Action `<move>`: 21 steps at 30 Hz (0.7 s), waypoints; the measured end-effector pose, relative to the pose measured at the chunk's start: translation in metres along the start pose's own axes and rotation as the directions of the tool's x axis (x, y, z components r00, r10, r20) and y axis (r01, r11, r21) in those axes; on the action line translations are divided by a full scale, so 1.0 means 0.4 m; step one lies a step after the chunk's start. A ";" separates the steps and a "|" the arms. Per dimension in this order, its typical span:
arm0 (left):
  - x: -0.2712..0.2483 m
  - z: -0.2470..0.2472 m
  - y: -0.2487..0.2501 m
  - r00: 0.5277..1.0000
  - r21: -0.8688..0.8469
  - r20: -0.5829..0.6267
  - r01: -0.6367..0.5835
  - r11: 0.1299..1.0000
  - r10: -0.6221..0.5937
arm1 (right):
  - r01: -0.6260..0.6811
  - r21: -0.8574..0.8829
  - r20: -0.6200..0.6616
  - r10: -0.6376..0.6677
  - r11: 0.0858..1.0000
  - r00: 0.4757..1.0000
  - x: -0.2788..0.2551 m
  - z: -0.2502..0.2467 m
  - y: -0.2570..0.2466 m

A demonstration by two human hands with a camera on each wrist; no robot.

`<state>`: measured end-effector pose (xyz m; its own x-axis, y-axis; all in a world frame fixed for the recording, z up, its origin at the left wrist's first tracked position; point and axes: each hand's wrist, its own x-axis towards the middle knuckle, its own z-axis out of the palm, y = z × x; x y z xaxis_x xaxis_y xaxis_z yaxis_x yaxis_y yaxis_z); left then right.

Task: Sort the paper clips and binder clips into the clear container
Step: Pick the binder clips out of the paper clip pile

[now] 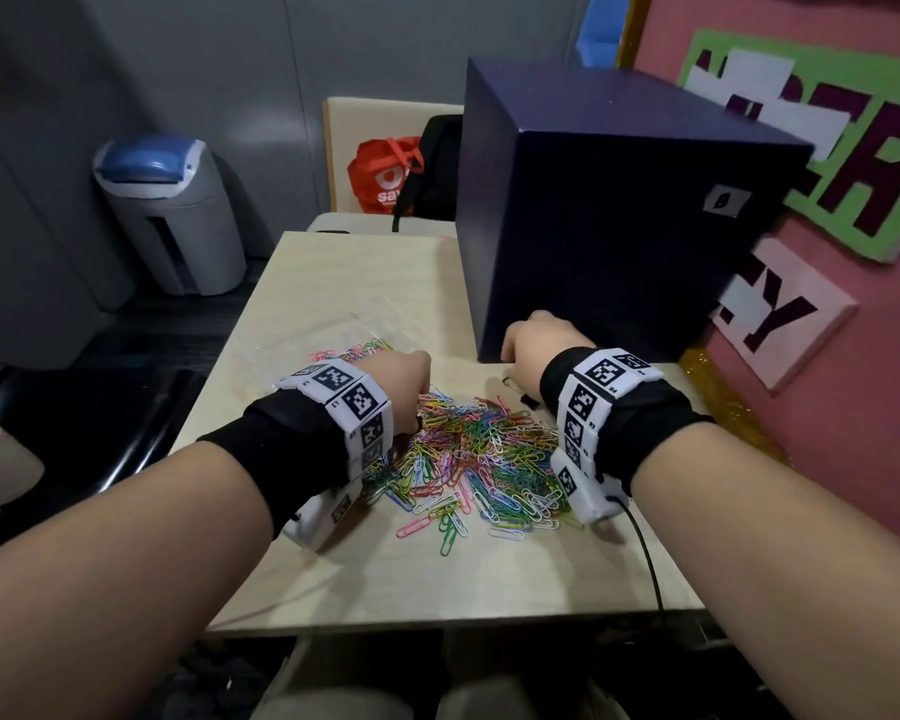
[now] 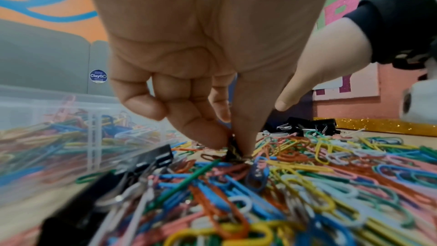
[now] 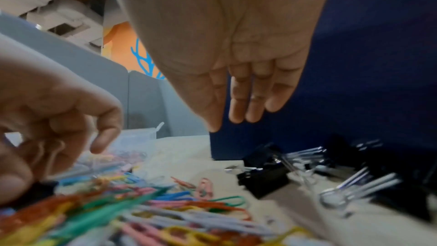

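A heap of coloured paper clips (image 1: 468, 449) covers the middle of the table. My left hand (image 2: 232, 147) reaches down into the heap's far left side and pinches a small black binder clip (image 2: 234, 153) between thumb and fingertips. The clear container (image 2: 47, 119) stands just left of it, with paper clips in one compartment. My right hand (image 3: 224, 125) hovers with straight fingers, holding nothing, above a cluster of black binder clips (image 3: 267, 173) by the blue box. Another black binder clip (image 2: 151, 158) lies beside the container's near wall.
A tall dark blue box (image 1: 593, 226) stands on the table's far right, right behind my right hand (image 1: 536, 340). The light wooden table (image 1: 437, 579) ends close in front of me. A grey bin (image 1: 178, 215) stands on the floor at left.
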<state>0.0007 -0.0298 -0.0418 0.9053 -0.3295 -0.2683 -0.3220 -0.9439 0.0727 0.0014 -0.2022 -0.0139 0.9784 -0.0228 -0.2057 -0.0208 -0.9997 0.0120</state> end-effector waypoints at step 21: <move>-0.012 -0.063 -0.018 0.995 0.042 -0.091 0.040 0.998 -0.037 | -0.064 0.117 -0.025 0.067 0.991 0.997 -0.011 -0.005 0.006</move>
<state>0.0056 -0.0220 -0.0166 0.9379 -0.2953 -0.1822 -0.2964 -0.9548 0.0214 -0.0024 -0.2045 -0.0109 0.9796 -0.0897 -0.1797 -0.1071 -0.9902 -0.0895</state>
